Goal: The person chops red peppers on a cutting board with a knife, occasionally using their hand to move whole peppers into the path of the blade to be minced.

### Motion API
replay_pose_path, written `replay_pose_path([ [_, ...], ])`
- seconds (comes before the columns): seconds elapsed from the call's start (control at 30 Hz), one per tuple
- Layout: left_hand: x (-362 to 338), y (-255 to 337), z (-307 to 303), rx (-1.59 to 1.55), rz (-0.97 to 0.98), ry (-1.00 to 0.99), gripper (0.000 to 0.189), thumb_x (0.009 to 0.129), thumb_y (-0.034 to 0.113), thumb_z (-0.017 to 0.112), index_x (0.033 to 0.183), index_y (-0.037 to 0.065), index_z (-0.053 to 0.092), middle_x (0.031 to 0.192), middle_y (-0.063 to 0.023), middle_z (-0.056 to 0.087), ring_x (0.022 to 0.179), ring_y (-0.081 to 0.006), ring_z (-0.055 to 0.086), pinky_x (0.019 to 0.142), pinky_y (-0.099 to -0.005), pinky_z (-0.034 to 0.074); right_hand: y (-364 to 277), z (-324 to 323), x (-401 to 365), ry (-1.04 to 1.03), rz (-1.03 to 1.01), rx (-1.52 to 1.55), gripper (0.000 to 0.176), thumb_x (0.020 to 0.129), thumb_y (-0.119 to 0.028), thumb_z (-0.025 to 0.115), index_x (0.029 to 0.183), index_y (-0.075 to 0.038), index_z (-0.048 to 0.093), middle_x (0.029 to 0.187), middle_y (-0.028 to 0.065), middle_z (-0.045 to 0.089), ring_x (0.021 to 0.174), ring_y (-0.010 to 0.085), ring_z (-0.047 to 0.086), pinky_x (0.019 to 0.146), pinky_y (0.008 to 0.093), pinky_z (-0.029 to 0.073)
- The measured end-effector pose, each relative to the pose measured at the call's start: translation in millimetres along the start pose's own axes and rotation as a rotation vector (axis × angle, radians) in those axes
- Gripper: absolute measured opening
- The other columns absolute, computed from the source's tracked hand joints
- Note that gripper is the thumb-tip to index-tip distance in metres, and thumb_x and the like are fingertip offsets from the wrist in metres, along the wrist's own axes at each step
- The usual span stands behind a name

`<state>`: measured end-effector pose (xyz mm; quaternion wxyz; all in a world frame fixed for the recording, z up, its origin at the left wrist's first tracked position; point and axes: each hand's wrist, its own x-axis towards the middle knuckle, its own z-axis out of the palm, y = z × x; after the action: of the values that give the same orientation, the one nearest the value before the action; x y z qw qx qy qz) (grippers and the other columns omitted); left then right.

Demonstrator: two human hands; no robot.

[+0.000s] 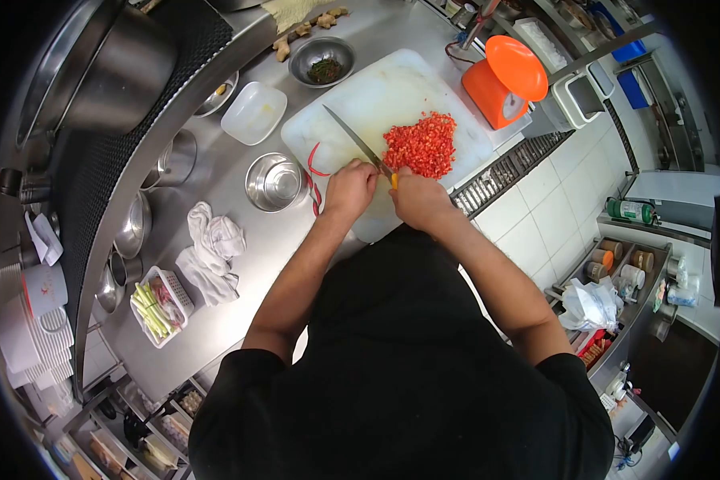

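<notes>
My right hand (pixel 421 198) is wrapped round the yellow handle of a kitchen knife (pixel 354 138), whose blade points away to the upper left over the white cutting board (pixel 392 76). Close by on the left, my left hand (pixel 352 190) is closed, its fingers curled beside the blade; what they hold, if anything, is hidden. A heap of chopped red chili (pixel 421 146) lies on the board just beyond my right hand. Whole red chilies (pixel 315 160) lie at the board's left edge, near my left hand.
Left of the board stand a steel bowl (pixel 273 182), a white plastic container (pixel 254 114) and a bowl of dark green herbs (pixel 322 62). A crumpled cloth (pixel 212 252) and a basket of cut stalks (pixel 162 307) lie nearer. An orange scale (pixel 500 84) stands at right.
</notes>
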<state>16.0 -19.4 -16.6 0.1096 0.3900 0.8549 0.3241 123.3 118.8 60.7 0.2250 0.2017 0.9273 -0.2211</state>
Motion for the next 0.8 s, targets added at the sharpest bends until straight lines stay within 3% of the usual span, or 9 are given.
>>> replay_pose_path([
  [0.53,6,-5,1,0.02,-0.003,-0.051,0.007,0.086,0.012,0.072,0.089,0.005,0.071,0.092,-0.0126,0.069,0.08,-0.0331,0.07,0.073,-0.0439,0.057,22,16,1,0.031,0.04,0.103,0.041,0.102,-0.033,0.062,0.119,0.004,0.055,0.103,0.0267,0.074,0.099,0.0428,0.073,0.088,0.0505,0.058],
  [0.63,22,-9,-12,0.041,-0.009,0.056,0.009,0.086,0.015,0.072,0.087,0.006,0.072,0.091,-0.0128,0.069,0.078,-0.0325,0.07,0.071,-0.0438,0.056,32,12,-8,0.053,0.07,0.108,0.041,0.102,-0.033,0.062,0.118,0.004,0.056,0.103,0.0271,0.073,0.099,0.0431,0.073,0.088,0.0515,0.057],
  [0.7,55,-16,-34,0.026,-0.003,0.178,0.009,0.087,0.016,0.072,0.089,0.007,0.073,0.085,-0.0131,0.068,0.075,-0.0324,0.069,0.07,-0.044,0.056,39,17,-7,0.078,0.063,0.101,0.041,0.102,-0.033,0.062,0.118,0.004,0.055,0.103,0.0274,0.073,0.099,0.0434,0.073,0.088,0.0517,0.057],
  [0.8,115,-7,-85,0.034,-0.04,0.306,0.012,0.088,0.017,0.072,0.095,0.007,0.075,0.089,-0.0146,0.073,0.08,-0.0298,0.072,0.073,-0.0422,0.057,33,18,-5,0.077,0.082,0.081,0.041,0.102,-0.033,0.062,0.117,0.004,0.054,0.101,0.0278,0.073,0.098,0.0443,0.073,0.087,0.0525,0.057],
])
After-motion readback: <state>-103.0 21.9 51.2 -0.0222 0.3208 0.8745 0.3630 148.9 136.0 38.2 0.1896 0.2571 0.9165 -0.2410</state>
